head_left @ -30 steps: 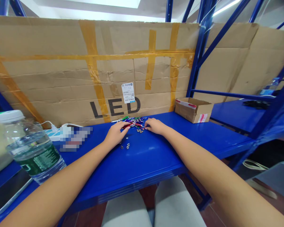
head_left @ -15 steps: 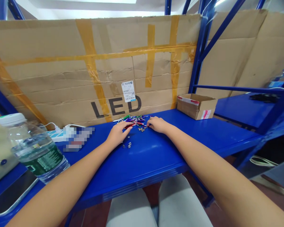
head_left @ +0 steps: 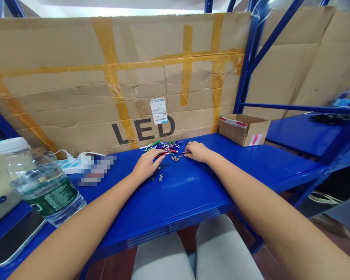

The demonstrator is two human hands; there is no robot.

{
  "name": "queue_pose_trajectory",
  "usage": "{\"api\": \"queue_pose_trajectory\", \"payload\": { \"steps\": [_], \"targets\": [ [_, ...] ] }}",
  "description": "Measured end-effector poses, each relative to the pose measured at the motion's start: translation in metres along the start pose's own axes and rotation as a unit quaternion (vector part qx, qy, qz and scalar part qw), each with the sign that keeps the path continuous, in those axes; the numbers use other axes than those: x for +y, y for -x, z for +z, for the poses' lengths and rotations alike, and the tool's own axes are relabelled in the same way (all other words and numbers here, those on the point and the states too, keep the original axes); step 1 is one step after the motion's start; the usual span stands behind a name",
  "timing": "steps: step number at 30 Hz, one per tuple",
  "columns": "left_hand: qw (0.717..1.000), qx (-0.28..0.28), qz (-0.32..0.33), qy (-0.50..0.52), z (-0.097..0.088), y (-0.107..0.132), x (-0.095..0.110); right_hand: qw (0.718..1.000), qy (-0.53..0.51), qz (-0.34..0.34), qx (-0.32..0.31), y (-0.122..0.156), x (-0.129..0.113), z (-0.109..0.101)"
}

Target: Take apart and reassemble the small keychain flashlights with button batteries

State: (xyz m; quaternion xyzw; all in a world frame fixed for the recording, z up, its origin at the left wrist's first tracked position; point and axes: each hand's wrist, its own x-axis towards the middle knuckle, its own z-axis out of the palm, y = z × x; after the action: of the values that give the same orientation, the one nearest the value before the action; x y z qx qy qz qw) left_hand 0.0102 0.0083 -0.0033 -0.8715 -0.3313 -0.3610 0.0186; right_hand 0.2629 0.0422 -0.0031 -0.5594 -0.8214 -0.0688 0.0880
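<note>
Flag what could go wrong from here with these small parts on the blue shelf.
The left hand lies against the pile of small coloured parts, so a slip could scatter it. The loose small metal pieces sit apart on the smooth blue shelf and might roll away. The water bottle stands near the power strip, so a knock could perhaps bring water close to it.

Bright overhead light, strong wide-angle edge distortion.
</note>
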Motion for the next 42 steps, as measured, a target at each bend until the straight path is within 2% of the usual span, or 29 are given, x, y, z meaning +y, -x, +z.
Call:
{"api": "queue_pose_trajectory", "payload": {
  "steps": [5, 8, 10, 12, 14, 17, 19, 21, 24, 29, 33, 38, 42],
  "targets": [
    [1.000, -0.013, 0.005, 0.006, 0.001, 0.000, -0.002, 0.999, 0.033, -0.005, -0.016, 0.000, 0.000, 0.000],
    [1.000, -0.019, 0.001, 0.012, 0.001, 0.000, -0.002, 0.999, 0.030, -0.011, 0.018, 0.000, -0.003, -0.002],
    [1.000, -0.019, -0.008, 0.009, 0.001, 0.000, -0.002, 0.998, -0.030, -0.009, 0.052, 0.000, -0.005, -0.005],
    [1.000, -0.017, -0.023, -0.005, 0.001, -0.001, 0.000, 0.987, -0.140, -0.014, 0.074, 0.000, -0.011, -0.010],
    [0.999, -0.019, -0.040, -0.019, 0.001, -0.001, 0.001, 0.957, -0.280, -0.032, 0.065, 0.001, -0.020, -0.014],
    [0.998, -0.031, -0.049, -0.030, 0.000, 0.000, 0.004, 0.878, -0.474, -0.067, -0.017, 0.003, -0.038, -0.017],
    [0.997, -0.047, -0.053, -0.030, -0.001, 0.000, 0.007, 0.834, -0.541, -0.081, -0.063, 0.004, -0.047, -0.017],
    [0.995, -0.066, -0.070, -0.026, -0.002, 0.001, 0.009, 0.818, -0.562, -0.089, -0.080, 0.005, -0.053, -0.016],
    [0.992, -0.083, -0.091, -0.021, -0.003, 0.000, 0.012, 0.821, -0.556, -0.101, -0.085, 0.007, -0.054, -0.015],
    [0.995, -0.087, -0.040, -0.007, -0.004, -0.001, 0.012, 0.830, -0.543, -0.102, -0.079, 0.005, -0.051, -0.013],
    [0.996, -0.073, -0.031, -0.031, -0.003, -0.001, 0.009, 0.833, -0.543, -0.079, -0.071, 0.004, -0.053, -0.013],
    [0.992, -0.069, 0.020, -0.101, -0.001, 0.000, 0.008, 0.882, -0.445, -0.139, -0.068, 0.007, -0.051, -0.017],
    [0.988, -0.063, 0.041, -0.134, 0.000, 0.000, 0.008, 0.919, -0.349, -0.182, -0.035, 0.009, -0.050, -0.022]
  ]
}}
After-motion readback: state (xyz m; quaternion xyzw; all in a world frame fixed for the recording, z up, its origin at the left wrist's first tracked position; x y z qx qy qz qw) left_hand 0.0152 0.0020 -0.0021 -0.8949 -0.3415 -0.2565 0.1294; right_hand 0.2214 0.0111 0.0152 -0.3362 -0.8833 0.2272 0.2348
